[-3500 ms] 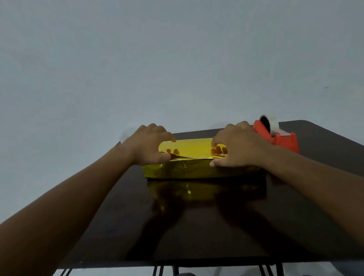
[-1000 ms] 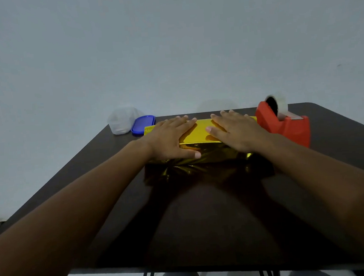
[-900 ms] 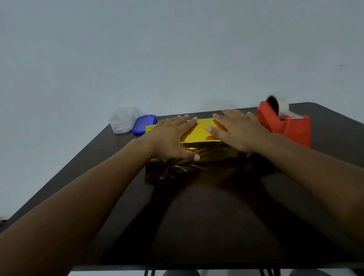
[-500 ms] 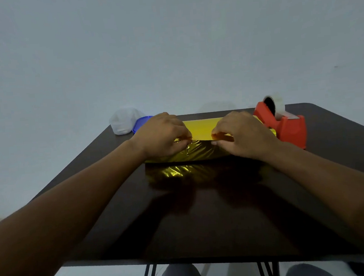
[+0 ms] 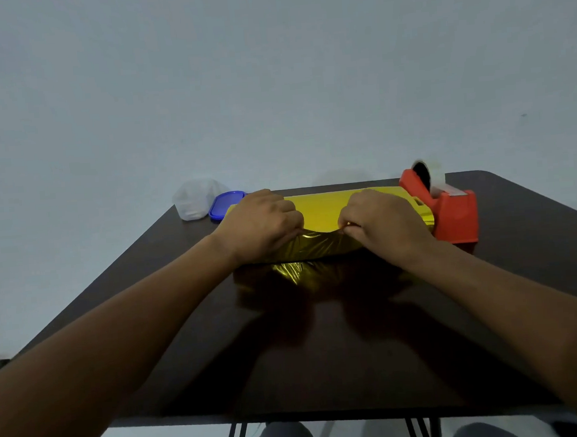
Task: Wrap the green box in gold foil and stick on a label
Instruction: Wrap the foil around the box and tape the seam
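Two hands (image 5: 260, 225) (image 5: 386, 223) pinching gold foil (image 5: 317, 213), tape dispenser (image 5: 450, 210) beside right

both arms reach forward; left hand (image 5: 260, 225) and right hand (image 5: 383, 222) side by side, fingers curled, pinching

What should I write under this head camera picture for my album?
Both hands, left hand and right hand, pinch gold foil beside a red tape dispenser.

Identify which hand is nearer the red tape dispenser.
The right hand: it pinches the gold foil right beside the red tape dispenser; the left hand is by the blue lid.
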